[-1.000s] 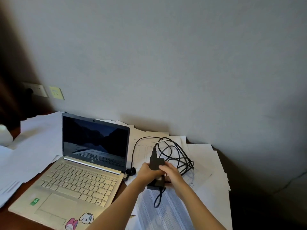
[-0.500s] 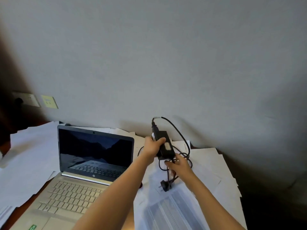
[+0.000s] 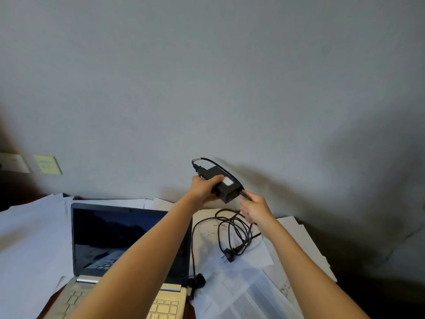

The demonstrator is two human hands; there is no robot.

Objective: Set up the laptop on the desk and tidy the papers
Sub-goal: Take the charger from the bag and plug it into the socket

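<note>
The left hand point(image 3: 203, 188), fingers curled, grips the black rectangular power adapter point(image 3: 226, 185) above the white papers point(image 3: 241, 270). Its long axis slants down-right toward the right hand point(image 3: 255, 209), whose fingers pinch the black cord point(image 3: 243, 194) at that end, higher than before, when they held the coils.

Papers point(image 3: 30, 238) lie left of, behind and right of the laptop point(image 3: 128, 238). The cable point(image 3: 233, 229) and plug point(image 3: 227, 255) rest on the right papers, below the raised adapter point(image 3: 224, 185).
</note>
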